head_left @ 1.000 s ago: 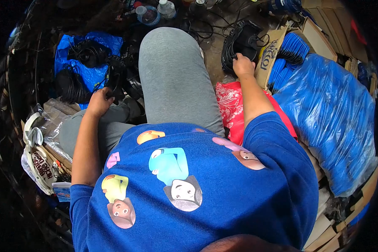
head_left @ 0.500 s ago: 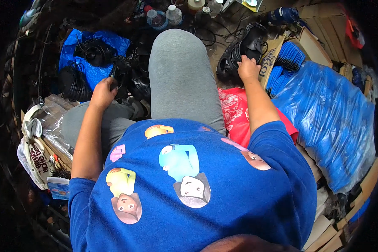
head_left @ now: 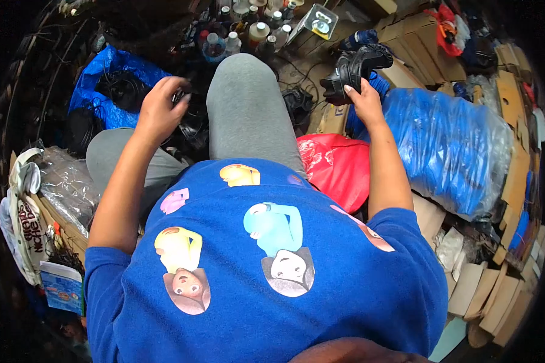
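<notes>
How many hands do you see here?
2: the left hand, right of the blue plastic, and the right hand, holding black shoe pieces.

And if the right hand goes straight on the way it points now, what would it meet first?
Beyond the black shoe piece in the right hand, probably the dark blue cylinder; depth is unclear.
</notes>
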A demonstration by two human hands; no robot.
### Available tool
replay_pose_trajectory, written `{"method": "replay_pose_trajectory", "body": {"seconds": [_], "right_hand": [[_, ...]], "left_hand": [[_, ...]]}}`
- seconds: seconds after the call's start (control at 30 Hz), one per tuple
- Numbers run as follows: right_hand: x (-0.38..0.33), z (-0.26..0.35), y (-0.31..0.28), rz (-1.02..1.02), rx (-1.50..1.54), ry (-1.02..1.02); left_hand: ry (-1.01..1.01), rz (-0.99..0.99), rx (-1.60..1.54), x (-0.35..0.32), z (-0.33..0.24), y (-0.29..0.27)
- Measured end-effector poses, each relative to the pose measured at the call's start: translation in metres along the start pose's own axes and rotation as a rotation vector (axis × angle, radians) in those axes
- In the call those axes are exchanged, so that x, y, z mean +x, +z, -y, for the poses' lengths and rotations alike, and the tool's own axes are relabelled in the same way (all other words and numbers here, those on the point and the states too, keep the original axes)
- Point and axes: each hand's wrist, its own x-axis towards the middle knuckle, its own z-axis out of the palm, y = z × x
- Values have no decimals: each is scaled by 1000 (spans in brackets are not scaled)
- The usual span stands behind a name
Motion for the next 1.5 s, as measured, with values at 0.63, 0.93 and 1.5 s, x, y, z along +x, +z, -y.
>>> {"method": "replay_pose_trajectory", "body": {"seconds": [0.63,0.93,1.5], "right_hand": [[-95,196,84,327,-724,-727],[-109,218,47,102,-156,-945],[-26,187,78,345,73,-395]], "left_hand": [[527,-42,-493,5,-118,-11],[-150,480,-248,12,-76,-2],[615,228,-90,-9,-90,6]]}}
